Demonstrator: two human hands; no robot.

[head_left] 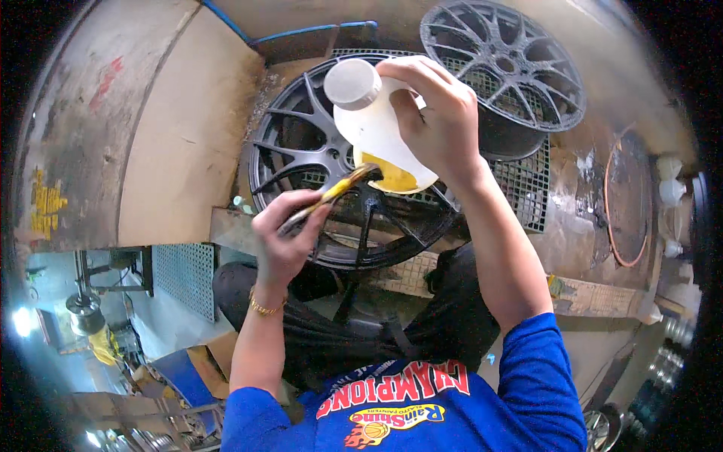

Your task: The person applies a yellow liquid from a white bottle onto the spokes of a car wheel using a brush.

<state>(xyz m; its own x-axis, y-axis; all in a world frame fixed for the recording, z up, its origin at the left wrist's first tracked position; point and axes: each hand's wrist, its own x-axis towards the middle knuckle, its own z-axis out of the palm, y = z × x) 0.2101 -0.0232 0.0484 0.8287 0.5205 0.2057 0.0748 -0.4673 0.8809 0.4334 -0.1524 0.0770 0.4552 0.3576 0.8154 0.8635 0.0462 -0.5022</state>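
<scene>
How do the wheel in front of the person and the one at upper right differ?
Cover: the front wheel is partly hidden by the white container and brush; the upper-right wheel shows its whole face.
Surface: the front wheel has even grey spokes at upper left and blacker ones below; the upper-right wheel looks blotchy grey-black throughout.
Shared: both dark, multi-spoked, over the grate.

You wear a bright blue T-shirt (489, 407) with 2 short sleeves (531, 350), its chest printed with white, red-edged lettering (393, 389) beside a yellow badge (399, 416) and a flaming orange basketball (375, 431), plus black trousers (448, 324) and 1 gold-coloured bracelet (267, 307) at the wrist of your left hand (290, 230).
</scene>
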